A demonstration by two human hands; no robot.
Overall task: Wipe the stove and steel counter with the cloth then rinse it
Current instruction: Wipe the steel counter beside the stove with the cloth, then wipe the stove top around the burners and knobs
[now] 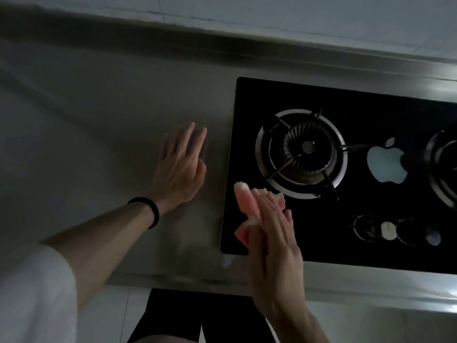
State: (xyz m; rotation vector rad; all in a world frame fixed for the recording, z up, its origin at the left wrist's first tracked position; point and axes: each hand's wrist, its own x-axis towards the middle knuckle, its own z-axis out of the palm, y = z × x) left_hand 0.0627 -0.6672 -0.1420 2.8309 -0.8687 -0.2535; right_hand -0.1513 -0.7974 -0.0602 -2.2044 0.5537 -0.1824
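No words or numbers can be read anywhere. The one sign is a pale apple-shaped logo [387, 160] with a leaf on top, on the black glass of the stove [309, 95], right of centre in the frame, between the left burner [301, 153] and right burner [445, 167]. Marks around the knob [387, 230] at lower right are too blurred to read

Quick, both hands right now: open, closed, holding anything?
Left hand: open, fingers straight, flat on the grey steel counter.
Right hand: open, straight fingers pressing the pink cloth onto the black glass stove.
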